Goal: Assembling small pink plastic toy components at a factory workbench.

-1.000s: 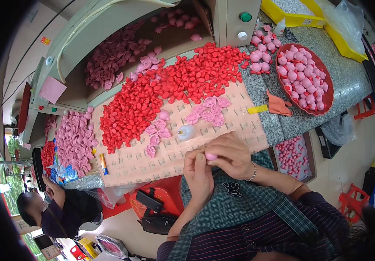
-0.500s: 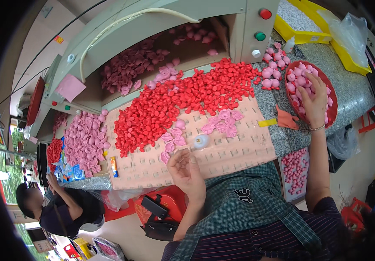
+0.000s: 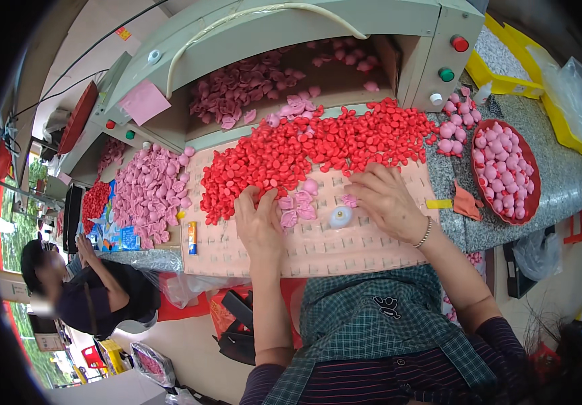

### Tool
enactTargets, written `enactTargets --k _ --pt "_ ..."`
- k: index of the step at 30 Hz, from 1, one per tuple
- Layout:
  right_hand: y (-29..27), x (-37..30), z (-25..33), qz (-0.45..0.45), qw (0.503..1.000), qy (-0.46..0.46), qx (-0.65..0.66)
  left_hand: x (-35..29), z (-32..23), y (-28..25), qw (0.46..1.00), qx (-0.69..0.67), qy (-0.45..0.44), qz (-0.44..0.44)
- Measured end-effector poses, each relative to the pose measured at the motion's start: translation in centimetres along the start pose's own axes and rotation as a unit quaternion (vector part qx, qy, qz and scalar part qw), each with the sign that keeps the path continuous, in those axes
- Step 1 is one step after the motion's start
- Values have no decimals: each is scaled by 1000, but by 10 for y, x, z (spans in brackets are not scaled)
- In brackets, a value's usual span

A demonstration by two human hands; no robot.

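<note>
At the near left edge of the heap of small glossy red pieces [image 3: 264,162], my left hand [image 3: 258,223] has its fingers bent down. What its fingertips pinch, if anything, is hidden. My right hand [image 3: 389,209] reaches down over the other group of pink pieces, its fingers bent onto a soft pink petal-shaped piece [image 3: 350,200]; the hand covers most of that group. Between the hands lie several pink petal-shaped pieces [image 3: 298,209] and a pink ball [image 3: 310,186]. A whitish rounded object with a small yellowish centre [image 3: 340,217] rests on the peach mat [image 3: 318,253].
A red basket [image 3: 536,202] of pink-and-red balls stands at the right. Behind the heap is a grey machine housing [image 3: 419,88] with pink pieces inside. More pink pieces [image 3: 149,192] pile up at the left, near a small orange-and-blue tube [image 3: 192,237]. Another person [image 3: 95,297] sits at far left.
My right hand has left the basket and come over the mat to the pink pieces. My left hand has moved forward and left to the red heap. The view has shifted.
</note>
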State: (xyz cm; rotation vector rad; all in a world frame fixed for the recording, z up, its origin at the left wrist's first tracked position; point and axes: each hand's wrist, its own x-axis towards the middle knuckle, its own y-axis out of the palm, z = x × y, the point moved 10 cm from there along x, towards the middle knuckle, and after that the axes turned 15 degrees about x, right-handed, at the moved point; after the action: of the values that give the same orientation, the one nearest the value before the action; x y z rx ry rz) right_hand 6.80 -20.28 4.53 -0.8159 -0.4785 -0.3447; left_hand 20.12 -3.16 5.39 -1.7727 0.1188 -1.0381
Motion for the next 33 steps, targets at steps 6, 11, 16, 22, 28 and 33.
enactTargets --k 6,11,16,22,28,33 --pt "15 -2 -11 29 999 18 40 -1 4 1 1000 -16 22 -4" --pt "19 -1 -15 57 997 25 37 -19 14 -19 965 -216 -138 51" --pt "-15 -9 -20 -66 995 21 66 -63 -21 10 909 -318 -148 224" --pt "-35 -44 -26 -223 896 142 358 -63 -51 7 967 -177 -32 181" --pt "10 -104 -18 -168 671 337 639 -71 -56 22 963 -218 -38 155" --pt "31 -129 -4 -169 587 376 697 -67 -82 -1 974 -155 112 122"
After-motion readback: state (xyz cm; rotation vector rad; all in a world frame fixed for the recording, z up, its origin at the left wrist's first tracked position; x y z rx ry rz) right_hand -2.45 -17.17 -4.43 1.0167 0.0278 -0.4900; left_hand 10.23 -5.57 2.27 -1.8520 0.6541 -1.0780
